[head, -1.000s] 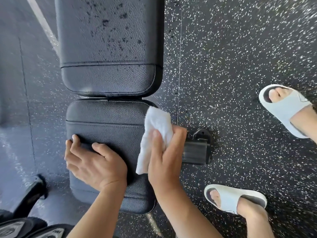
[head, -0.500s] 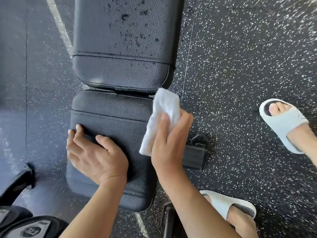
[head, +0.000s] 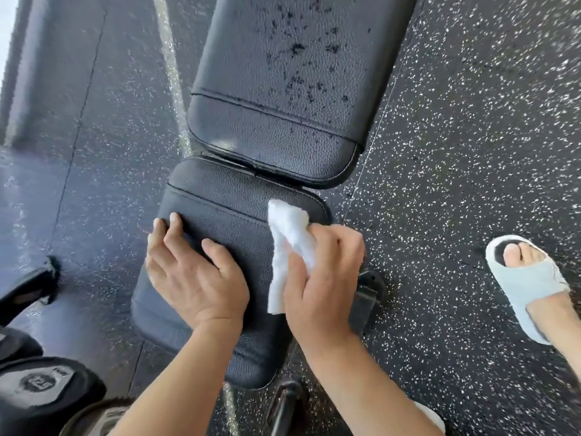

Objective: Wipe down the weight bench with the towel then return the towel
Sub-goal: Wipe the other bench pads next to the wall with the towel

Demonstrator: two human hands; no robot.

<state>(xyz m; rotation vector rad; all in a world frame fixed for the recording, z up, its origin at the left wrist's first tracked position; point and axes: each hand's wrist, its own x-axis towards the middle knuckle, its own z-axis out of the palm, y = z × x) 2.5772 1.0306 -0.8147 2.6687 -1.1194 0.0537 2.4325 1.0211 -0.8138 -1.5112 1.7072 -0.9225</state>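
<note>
Wiping the seat pad [head: 220, 221]: right hand [head: 320, 278] clamped around the bunched towel [head: 290, 237] at the pad's right edge; left hand [head: 191, 269] flat, fingers apart, bracing. Best to press firmly, overlapping strokes — the spattered back pad [head: 283, 89] looks untouched.

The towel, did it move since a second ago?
A little. The right hand, still gripping the white towel, slid it from the seat pad's right edge inward onto the pad. The left hand stayed pressed on the pad.
</note>
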